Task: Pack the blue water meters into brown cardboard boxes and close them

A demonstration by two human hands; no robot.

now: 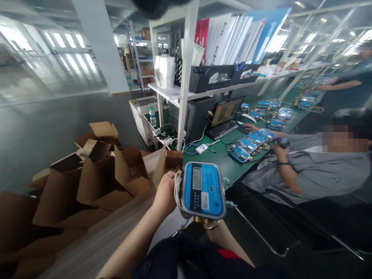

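Note:
A blue flow or heat meter [205,190] with a small grey display, a label and a clear rim is held up in front of me. Its pale coiled cable [178,193] runs down the left side, and brass fittings [202,220] show underneath. My left hand [166,193], a ring on one finger, is closed around the cable at the meter's left edge. My right hand [214,226] reaches up from below behind the meter, a bracelet at its wrist. Its fingers are hidden by the meter, which appears to rest in that hand.
Open cardboard boxes [101,186] crowd the left. On the green bench [200,157] stand a laptop [226,112] and several blue meters [251,143]. A seated co-worker [314,166] at right holds a dark handheld device [282,142]. A metal shelf post [186,77] rises ahead.

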